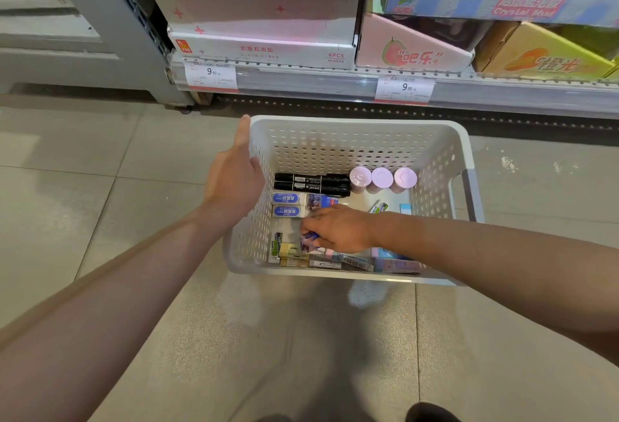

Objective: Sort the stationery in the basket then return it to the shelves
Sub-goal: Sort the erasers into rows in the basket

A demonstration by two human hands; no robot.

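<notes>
We see a smooth, shiny tiled floor [100, 187] and, at the top, a grey metal shelf [335, 81] with flat cardboard boxes [261, 19] in pink, white and blue, and two white price tags [210, 75] on its edge.

On the floor, just in front of the shelf, sits our white plastic basket [335, 146]. It is a box shape with rounded corners, and its walls are full of little round holes. Its long side runs away from us, toward the shelf.

Our left hand [234, 183] rests flat against the basket's left wall, fingers stretched out and pointing to the shelf, thumb over the rim. It grasps nothing tightly; it just steadies the basket.

Our right hand [338, 230] reaches down inside the basket. Its fingers pinch a small packet [310, 241] with blue and purple on it, near the front left.

Inside, two black markers [311, 183] lie side by side, long and thin, pointing left to right. Just right of them stand three round purple tubs [383, 178] in a row, with smooth lids. Below the markers lie two blue and white erasers [288, 204], small blocks, one above the other. Along the near wall lies a mixed heap of small boxes [355, 262], yellow, pink, purple and white.
</notes>
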